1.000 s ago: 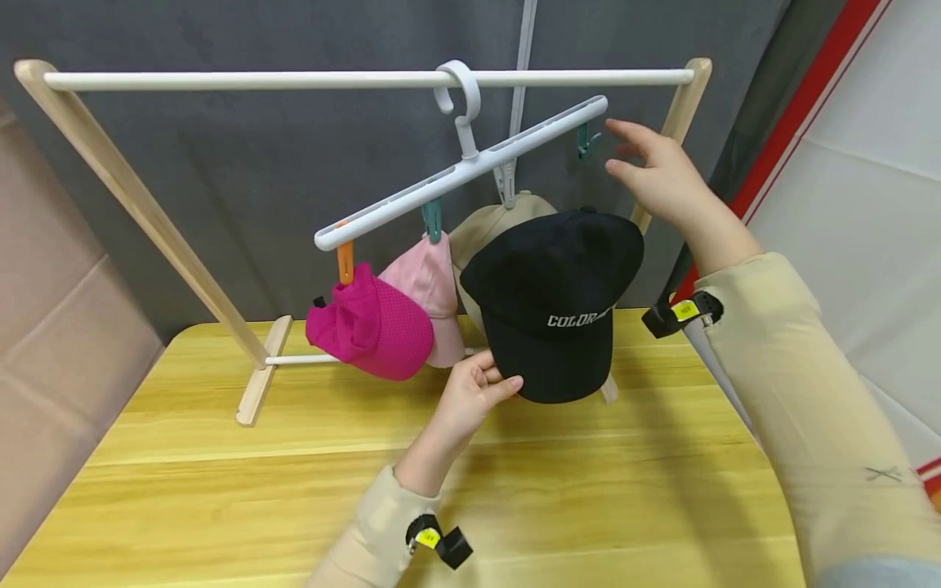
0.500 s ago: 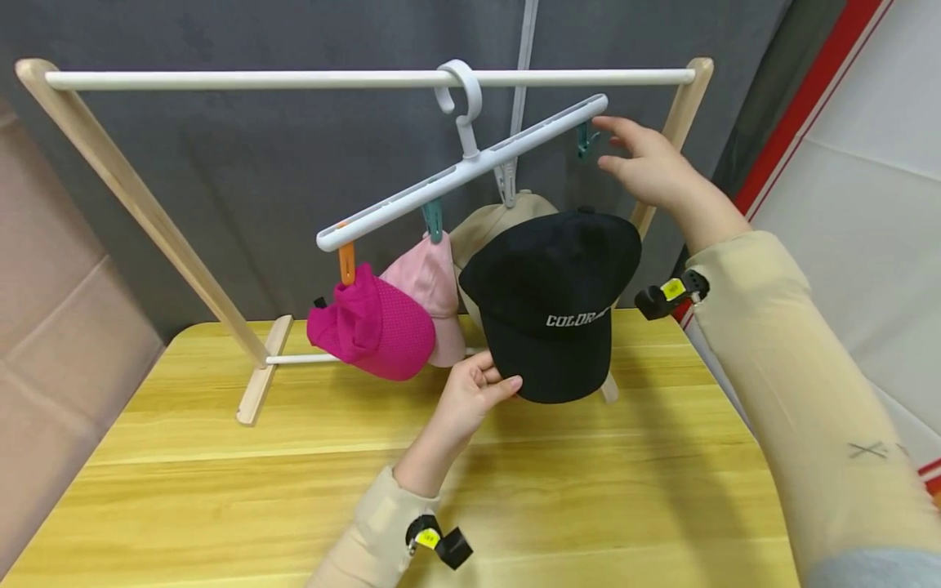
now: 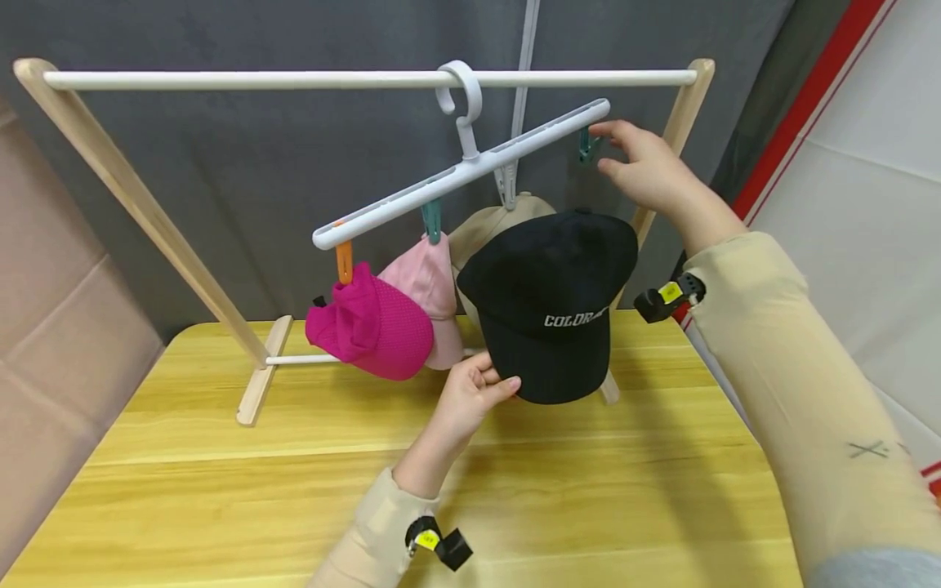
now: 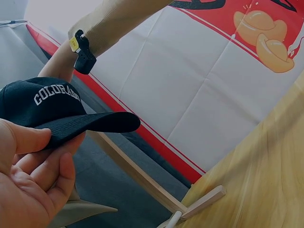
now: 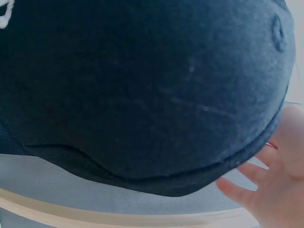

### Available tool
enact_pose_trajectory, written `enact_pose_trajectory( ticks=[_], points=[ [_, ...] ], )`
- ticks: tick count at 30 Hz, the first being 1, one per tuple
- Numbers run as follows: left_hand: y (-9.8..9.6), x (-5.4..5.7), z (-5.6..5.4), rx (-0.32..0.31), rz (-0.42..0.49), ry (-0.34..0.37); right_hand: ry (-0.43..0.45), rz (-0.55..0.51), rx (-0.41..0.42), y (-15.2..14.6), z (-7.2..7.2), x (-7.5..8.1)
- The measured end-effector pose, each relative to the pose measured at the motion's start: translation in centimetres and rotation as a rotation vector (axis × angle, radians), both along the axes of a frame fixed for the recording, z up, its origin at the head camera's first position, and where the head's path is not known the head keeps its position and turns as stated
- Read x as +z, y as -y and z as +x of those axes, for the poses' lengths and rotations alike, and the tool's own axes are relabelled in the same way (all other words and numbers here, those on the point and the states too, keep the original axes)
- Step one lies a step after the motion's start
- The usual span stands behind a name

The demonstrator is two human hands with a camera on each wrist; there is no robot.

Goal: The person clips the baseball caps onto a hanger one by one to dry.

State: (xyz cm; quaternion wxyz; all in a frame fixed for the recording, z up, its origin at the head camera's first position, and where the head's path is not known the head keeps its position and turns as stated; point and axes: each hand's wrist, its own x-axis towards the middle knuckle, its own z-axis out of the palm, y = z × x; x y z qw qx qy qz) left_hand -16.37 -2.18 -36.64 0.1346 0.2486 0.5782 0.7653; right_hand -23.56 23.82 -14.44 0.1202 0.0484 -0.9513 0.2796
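My left hand (image 3: 469, 396) pinches the brim of a black baseball cap (image 3: 551, 273) with white lettering, thumb on top and fingers beneath. In the left wrist view, the same grip shows at the brim's edge (image 4: 71, 129). Above the cap, my right hand (image 3: 647, 170) has its thumb and index finger apart on either side of a green clip (image 3: 586, 147), fingertips right at it. That clip hangs under the raised right end of a tilted white hanger (image 3: 470, 170). In the right wrist view the black crown (image 5: 142, 95) covers much of the picture, hiding the clip.
A magenta cap (image 3: 375, 331) hangs from an orange clip (image 3: 345, 263), a pink cap (image 3: 426, 282) from another green clip (image 3: 432, 222), and a beige cap (image 3: 478, 233) from a white clip (image 3: 507, 186). The hanger hooks over a white rail (image 3: 257, 80) on a wooden rack, on a wood-grain table (image 3: 220, 490).
My right hand has moved left to the green clip, its fingertips now beside it, and the clip has shifted slightly. The left hand keeps the black cap nearly still.
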Motion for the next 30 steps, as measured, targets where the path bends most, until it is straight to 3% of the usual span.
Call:
enact_pose_trajectory(
  ticks=[12, 30],
  points=[
    [0.1, -0.1, 0.1, 0.005, 0.003, 0.010, -0.203, -0.118, -0.097, 0.2, 0.1, -0.8],
    [0.2, -0.3, 0.0, 0.013, 0.005, 0.007, -0.311, -0.291, -0.205, 0.0, 0.5, -2.6]
  ],
)
